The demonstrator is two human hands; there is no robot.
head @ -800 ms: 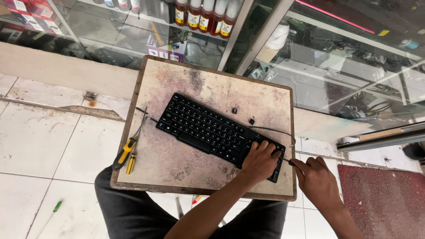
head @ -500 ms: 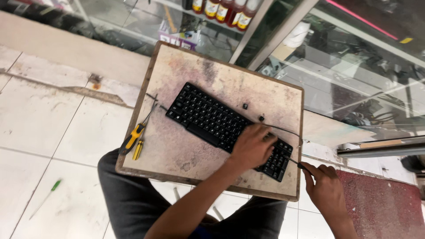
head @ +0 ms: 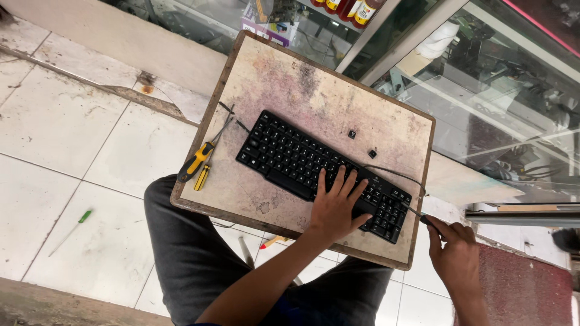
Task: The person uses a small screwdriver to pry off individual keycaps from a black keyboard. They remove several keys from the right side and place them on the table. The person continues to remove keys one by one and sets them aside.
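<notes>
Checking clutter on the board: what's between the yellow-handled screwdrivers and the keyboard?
Head view: bare stained board between the screwdrivers and the keyboard; nothing lies there.

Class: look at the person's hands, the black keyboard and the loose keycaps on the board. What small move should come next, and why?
Probably bring the right hand, gripping a thin dark tool at the worn wooden board's edge, up to the black computer keyboard. The left hand lies flat on it, and two small black keycaps lie loose beside it.

Keyboard keys under left hand
</notes>
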